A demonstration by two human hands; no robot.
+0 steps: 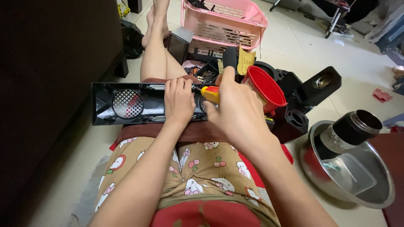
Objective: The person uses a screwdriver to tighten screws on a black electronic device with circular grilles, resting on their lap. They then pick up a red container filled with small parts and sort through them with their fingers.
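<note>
Pale floor tiles lie under a seated person's legs, with a long black panel (pixel 126 104) resting across the lap. Just left of the left hand (pixel 179 100) sits the panel's round mesh grille (pixel 127 104). That hand's fingers (pixel 174 85) lie pressed together, flat on the panel. Beside them, the right hand (pixel 235 107) has its fingers wrapped round a yellow-handled screwdriver (pixel 210 93). Right of these fingers stand a red cup (pixel 265 87) and a steel bowl (pixel 381 195).

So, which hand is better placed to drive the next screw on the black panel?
The right hand: it already holds the yellow-handled screwdriver, tip toward the black panel. The left hand rests flat on the panel, steadying it.
</note>
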